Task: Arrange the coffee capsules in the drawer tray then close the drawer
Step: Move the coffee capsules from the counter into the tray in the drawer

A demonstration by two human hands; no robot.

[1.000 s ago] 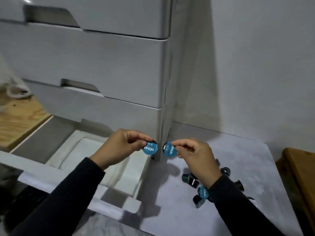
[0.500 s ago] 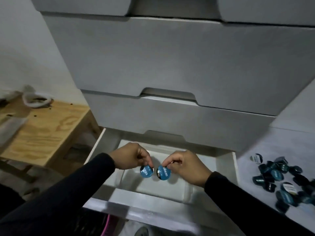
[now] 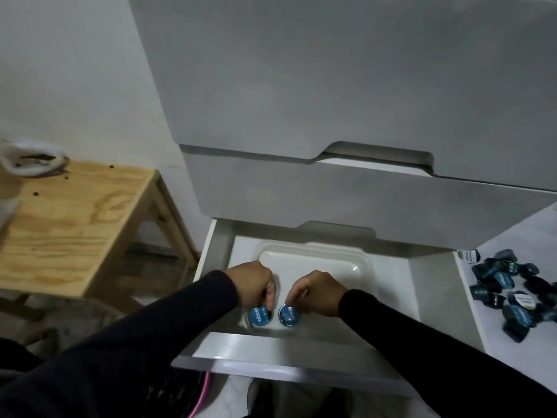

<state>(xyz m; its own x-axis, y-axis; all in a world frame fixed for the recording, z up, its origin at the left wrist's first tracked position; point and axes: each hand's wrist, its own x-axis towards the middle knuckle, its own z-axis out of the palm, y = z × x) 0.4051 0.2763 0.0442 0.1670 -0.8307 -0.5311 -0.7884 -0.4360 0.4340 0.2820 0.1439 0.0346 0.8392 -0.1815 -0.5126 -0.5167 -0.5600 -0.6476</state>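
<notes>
Each grip pinches one blue-lidded coffee capsule, left hand (image 3: pixel 256 285) on the left capsule (image 3: pixel 259 316), right hand (image 3: pixel 319 292) on the right capsule (image 3: pixel 289 314) (foil lids up), low over the white tray (image 3: pixel 331 267) in the open drawer (image 3: pixel 437 297).

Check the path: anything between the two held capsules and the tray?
Nothing visible. The left hand and right hand hold their capsules low over the near edge of the bare tray.

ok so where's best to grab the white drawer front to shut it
Probably the top edge of the white drawer front, pushed from the person's side toward the cabinet. It is a long flat lip with no visible handle, so flat palms near its middle should keep it square.
</notes>
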